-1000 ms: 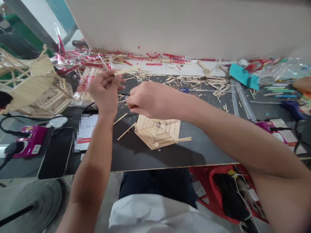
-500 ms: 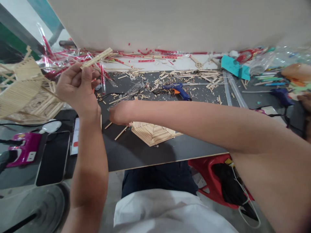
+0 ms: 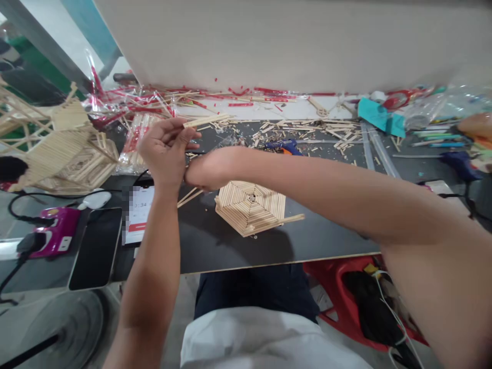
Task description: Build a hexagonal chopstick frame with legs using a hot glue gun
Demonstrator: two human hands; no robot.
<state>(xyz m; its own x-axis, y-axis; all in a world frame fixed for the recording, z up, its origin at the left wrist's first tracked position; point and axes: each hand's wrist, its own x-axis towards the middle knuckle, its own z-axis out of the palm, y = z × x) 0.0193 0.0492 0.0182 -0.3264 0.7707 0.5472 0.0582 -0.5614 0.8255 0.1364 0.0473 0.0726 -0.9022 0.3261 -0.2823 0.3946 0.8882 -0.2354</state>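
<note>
Raised over the table, my left hand (image 3: 167,146) pinches a few thin wooden sticks (image 3: 207,120) between thumb and fingers. My right hand (image 3: 205,171) is just below and right of it, its fingers bent down and mostly hidden behind the hand's back; what it holds, if anything, does not show. A hexagonal piece made of wooden sticks (image 3: 251,207) lies on the dark table, partly under my right forearm, with longer sticks jutting from its lower edge. Two loose sticks (image 3: 189,197) lie left of it.
A blue glue gun (image 3: 288,147) lies among scattered stick pieces (image 3: 284,128). Larger stick structures (image 3: 69,148) stand at left, near a purple power adapter (image 3: 57,230) and a dark phone (image 3: 96,248). Packed sticks (image 3: 134,143) lie behind a lit phone (image 3: 141,212).
My left hand has moved right and down, closer to my right hand, still with its sticks. The packed sticks and more of the hexagonal piece have come into sight as the view shifted.
</note>
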